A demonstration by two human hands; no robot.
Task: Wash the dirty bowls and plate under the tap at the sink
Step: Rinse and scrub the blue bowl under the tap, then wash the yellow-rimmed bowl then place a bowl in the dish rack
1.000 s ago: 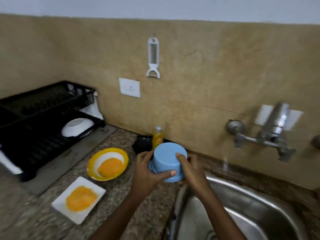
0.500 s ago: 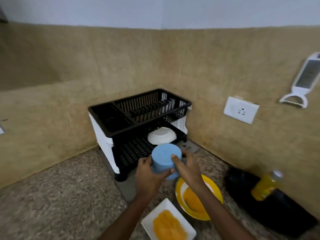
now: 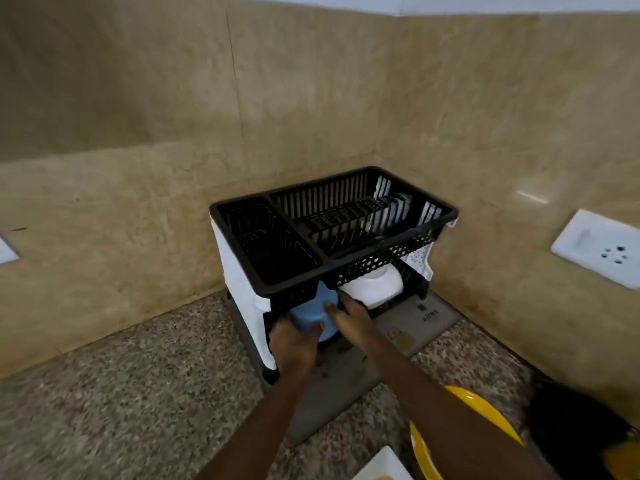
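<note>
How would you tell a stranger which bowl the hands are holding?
Find the black dish rack in the wall corner. At its lower shelf's front, the left hand and right hand hold the blue bowl, beside a white bowl. It is the only blue item there.

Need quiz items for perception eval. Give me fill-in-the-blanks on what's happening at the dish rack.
The held bowl, gripped by left hand and right hand, is ____.
It is partly inside the dish rack, in its ____ tier.
The neighbouring bowl there is ____.
Missing: blue; lower; white.
</note>
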